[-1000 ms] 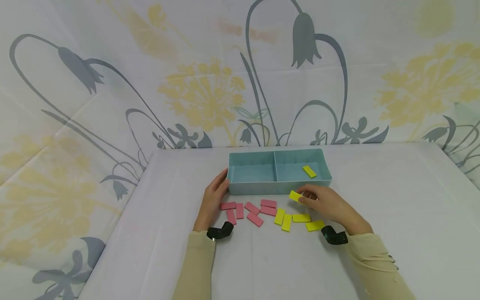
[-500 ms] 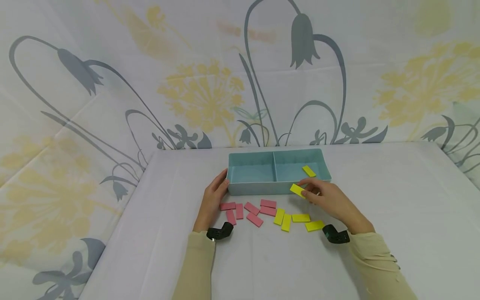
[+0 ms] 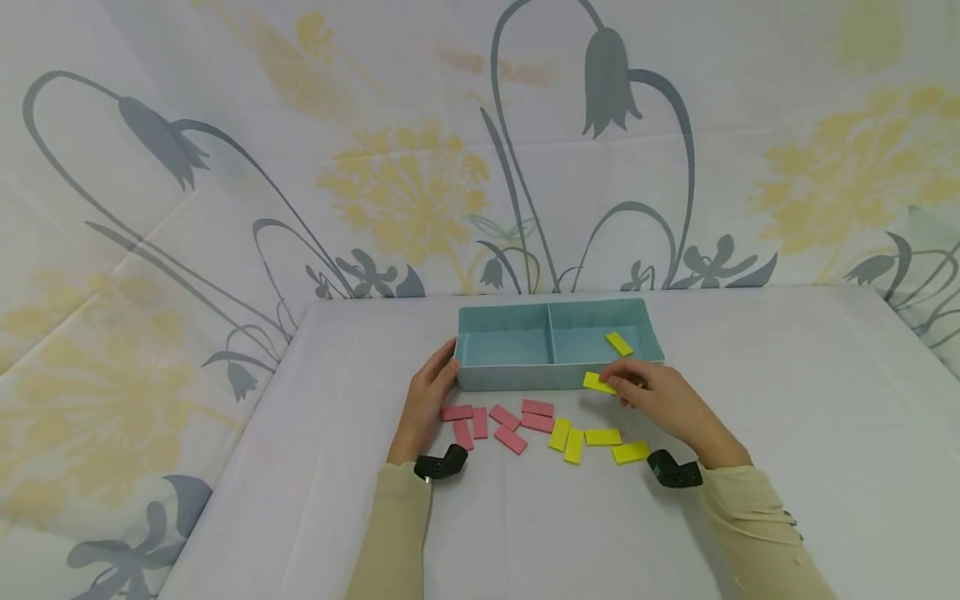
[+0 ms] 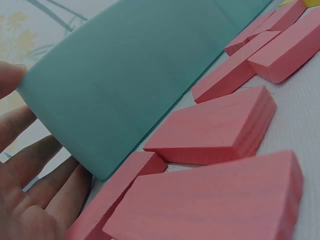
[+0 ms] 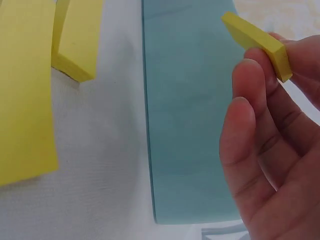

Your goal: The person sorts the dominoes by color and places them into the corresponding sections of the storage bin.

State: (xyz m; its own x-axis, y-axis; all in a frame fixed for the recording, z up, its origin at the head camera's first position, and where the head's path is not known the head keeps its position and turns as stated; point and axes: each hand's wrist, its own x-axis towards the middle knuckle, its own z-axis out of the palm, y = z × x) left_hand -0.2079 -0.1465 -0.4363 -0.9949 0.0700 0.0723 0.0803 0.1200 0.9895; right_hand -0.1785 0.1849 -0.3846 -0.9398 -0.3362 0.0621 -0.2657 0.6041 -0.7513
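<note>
A light-blue two-compartment box point(image 3: 517, 379) stands on the table. My left hand point(image 3: 427, 400) rests against its left end, fingers fairly straight along the wall and thumb at the front corner, as the left wrist view shows too. In front of the box's right half, my right hand point(image 3: 660, 402) pinches a yellow wooden block point(image 5: 260, 41) between thumb and fingertips, raised near the front rim. Another yellow block point(image 3: 618, 343) lies inside the right compartment. The left compartment point(image 3: 504, 343) shows only its bare floor.
Several pink blocks point(image 3: 510, 439) lie flat in front of the box's left half, close to the left hand. Several yellow blocks point(image 3: 603, 437) lie to their right, below the right hand. A floral-patterned cloth point(image 3: 420, 192) hangs behind the white table point(image 3: 540, 533).
My right hand has risen slightly toward the front rim with the yellow block, and the block has turned a little in the fingers. The left hand and the box stay put.
</note>
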